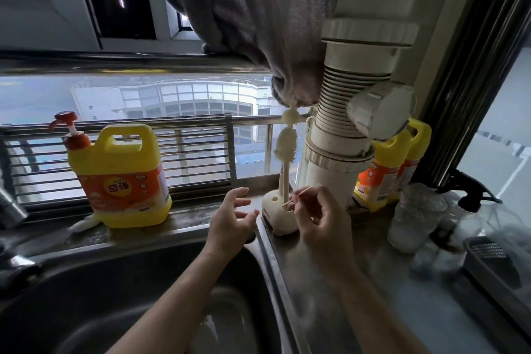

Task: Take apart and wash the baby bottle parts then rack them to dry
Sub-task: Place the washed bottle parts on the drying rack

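Observation:
A cream brush stand [277, 217] sits on the steel counter just right of the sink. A tall silicone bottle brush [284, 144] stands upright in it. My right hand [321, 218] pinches a thin small brush [298, 195] whose lower end is at a hole in the stand. My left hand [230, 223] hovers open beside the stand, above the sink's rim, holding nothing. A clear glass bottle [413, 218] stands on the counter at the right. A pale rounded object shows faintly in the sink bowl [230, 325], partly hidden by my left forearm.
A yellow detergent jug [120, 178] with a red pump stands on the window ledge. A white drain pipe [344, 129] rises behind the stand, with two more yellow jugs [385, 172] beside it. A dark basket [494, 264] lies at the right. A grey cloth hangs above.

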